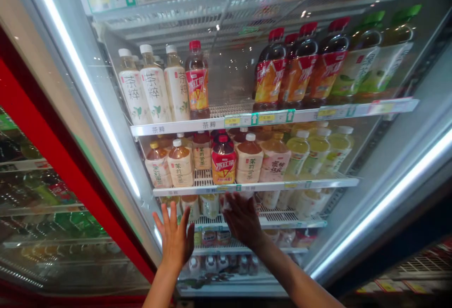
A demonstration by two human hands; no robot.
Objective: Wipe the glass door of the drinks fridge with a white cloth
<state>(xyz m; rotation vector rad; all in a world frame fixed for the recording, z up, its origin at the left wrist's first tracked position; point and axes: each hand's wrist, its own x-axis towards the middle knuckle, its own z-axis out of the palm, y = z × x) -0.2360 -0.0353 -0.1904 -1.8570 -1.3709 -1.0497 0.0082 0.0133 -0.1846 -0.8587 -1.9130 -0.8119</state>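
Observation:
My left hand (174,238) is raised at the lower left with fingers spread, holding nothing. It is in front of the lower shelf, near pale-labelled bottles (190,208). My right hand (244,221), darker in shadow, stretches its fingers out just below the edge of the middle shelf (197,190). A pale patch shows beside its fingertips; I cannot tell whether it is a bottle behind or something under the hand. Just above stands a red-labelled iced tea bottle (223,161), with a cream-labelled tea bottle (249,159) to its right.
The upper shelf carries white tea bottles (151,84), red-capped bottles (270,75) and green-capped bottles (395,58). Small light reflections appear across the cooler front. Bright light strips (88,82) line both sides. A red frame (70,148) borders another cooler on the left.

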